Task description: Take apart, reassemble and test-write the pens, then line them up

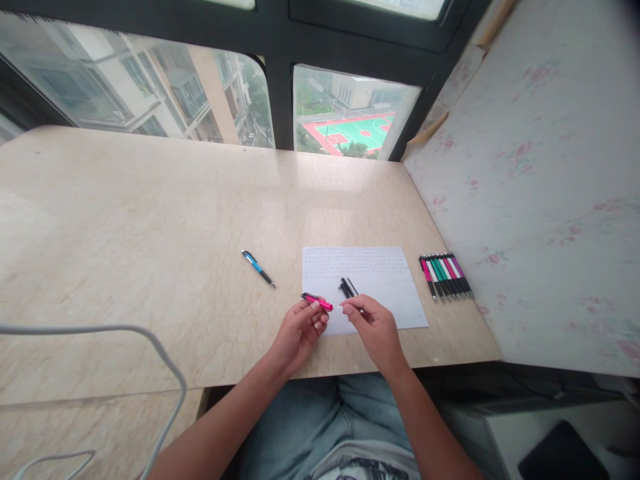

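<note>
My left hand (301,333) grips a pink pen barrel (320,303) with a dark clip end, tilted down to the right. Close beside it, my right hand (375,327) has its thumb and finger pinched together. A tiny whitish bit shows at those fingertips, too small to name. Just beyond the right hand, black pen parts (345,288) and a thin dark refill (353,286) lie on a sheet of paper (375,263) with faint lines of writing. A blue pen (257,268) with a black grip rests on the table, left of the paper.
Several pens (445,275) in pink, white, green and purple lie in a row near the papered wall (540,187). A grey cable (155,347) loops over the marble-patterned table (150,247) at left. A dark-framed window (280,100) borders the far edge.
</note>
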